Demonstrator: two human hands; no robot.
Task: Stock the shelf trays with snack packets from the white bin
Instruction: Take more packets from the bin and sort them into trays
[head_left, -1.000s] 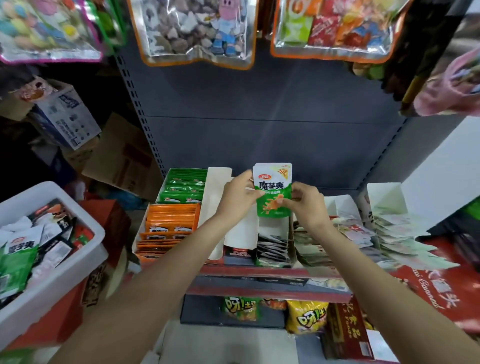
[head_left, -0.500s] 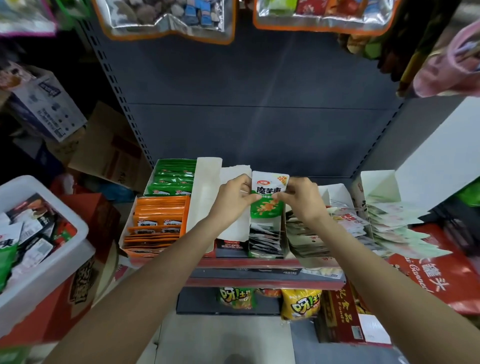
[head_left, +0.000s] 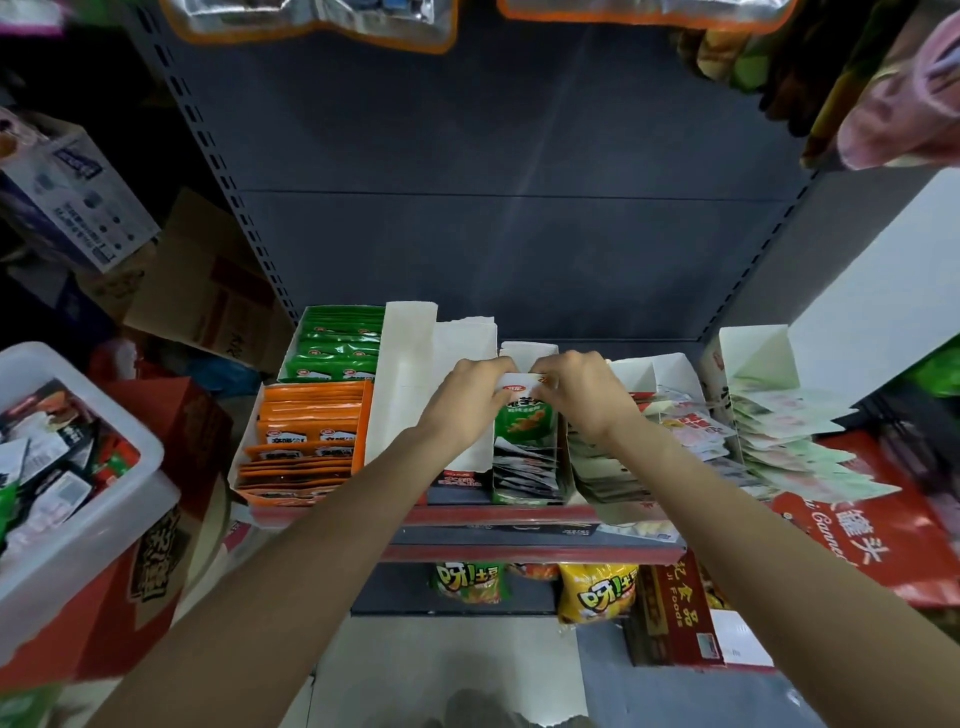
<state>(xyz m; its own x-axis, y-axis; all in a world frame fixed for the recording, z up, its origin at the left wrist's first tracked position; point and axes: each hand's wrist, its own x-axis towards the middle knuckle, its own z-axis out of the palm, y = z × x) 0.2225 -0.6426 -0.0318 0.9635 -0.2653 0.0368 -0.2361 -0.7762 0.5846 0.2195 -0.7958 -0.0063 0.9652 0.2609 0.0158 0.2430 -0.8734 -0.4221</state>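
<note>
Packet (head_left: 523, 421), green and white, stands upright in a narrow card tray (head_left: 524, 467) at the middle of the shelf, its lower end among dark packets already in that tray. Left hand (head_left: 462, 397) pinches its top left corner and right hand (head_left: 584, 395) pinches its top right corner, fingers curled over the white upper edge.

At 9 o'clock from the packet, beyond a tall white divider (head_left: 402, 384), orange packets (head_left: 306, 436) fill a tray, with green packets (head_left: 337, 340) packed behind them at 10 o'clock. At 3 o'clock lie trays of pale packets (head_left: 691, 426), and farther right a fan of light green ones (head_left: 800, 457) spills over a red box (head_left: 893, 530).

White bin (head_left: 104, 514) sits well apart at 8 o'clock, resting on a red carton and holding mixed packets. At 6 o'clock, under the red shelf edge (head_left: 519, 545), a yellow bag (head_left: 597, 592) and a green bag (head_left: 470, 582) stand side by side.
</note>
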